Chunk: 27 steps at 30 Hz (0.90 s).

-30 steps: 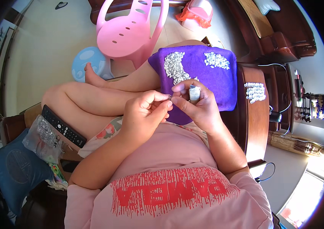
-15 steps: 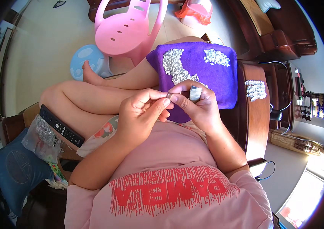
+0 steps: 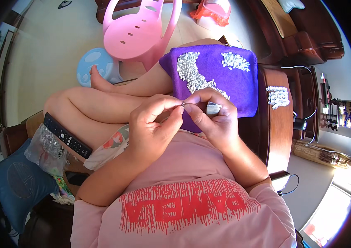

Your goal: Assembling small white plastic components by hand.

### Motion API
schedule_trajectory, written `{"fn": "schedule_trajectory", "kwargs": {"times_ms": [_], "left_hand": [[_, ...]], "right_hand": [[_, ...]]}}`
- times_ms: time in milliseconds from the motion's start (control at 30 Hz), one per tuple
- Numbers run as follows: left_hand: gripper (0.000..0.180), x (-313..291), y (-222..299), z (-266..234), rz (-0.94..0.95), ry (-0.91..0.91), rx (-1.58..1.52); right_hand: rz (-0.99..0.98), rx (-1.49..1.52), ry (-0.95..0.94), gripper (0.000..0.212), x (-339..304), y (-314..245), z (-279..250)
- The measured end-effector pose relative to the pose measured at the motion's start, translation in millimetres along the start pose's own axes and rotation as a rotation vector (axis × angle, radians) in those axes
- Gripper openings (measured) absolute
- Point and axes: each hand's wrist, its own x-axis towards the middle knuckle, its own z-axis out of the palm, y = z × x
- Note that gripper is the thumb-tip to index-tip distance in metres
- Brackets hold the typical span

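My left hand (image 3: 155, 126) and my right hand (image 3: 216, 118) meet above my lap, thumb and forefinger pinched on each. Between their fingertips is a tiny dark piece (image 3: 183, 104), too small to make out. A silvery-white wrapped band or small packet (image 3: 213, 108) shows against the curled fingers of the right hand. Just beyond the hands, a purple cloth (image 3: 229, 84) lies over a flat support. On it is a long curved heap of small silver-white, seed-shaped beads (image 3: 190, 70), its near end partly behind the right hand, and a smaller heap (image 3: 235, 61) at the far right.
Beaded strands (image 3: 278, 97) lie on the brown wooden surface (image 3: 276, 132) at right. To my left are a black remote control (image 3: 68, 135), a clear plastic bag (image 3: 46, 146) and a blue cushion (image 3: 16, 182). A pink chair (image 3: 134, 37) and blue stool (image 3: 97, 68) stand ahead.
Both hands stay pinched together in nearly the same place. The right hand has turned slightly, tilting the silvery band, and more of the bead heap shows beyond it.
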Motion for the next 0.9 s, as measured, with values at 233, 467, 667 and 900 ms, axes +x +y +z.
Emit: {"fn": "schedule_trajectory", "kwargs": {"times_ms": [233, 467, 667, 900], "left_hand": [[0.007, 1, 3, -4, 0.049, 0.039, 0.048], [0.010, 2, 4, -8, 0.084, 0.050, 0.095], [0.014, 7, 3, -11, 0.287, 0.054, 0.247], [0.014, 8, 6, -9, 0.251, 0.056, 0.247]], "right_hand": [[-0.139, 0.140, -0.094, 0.026, 1, -4, -3], [0.119, 0.228, -0.157, 0.013, -6, -13, -12], [0.247, 0.356, -0.134, 0.016, -7, -17, -6], [0.321, 0.377, -0.128, 0.017, -3, -11, -7]]}}
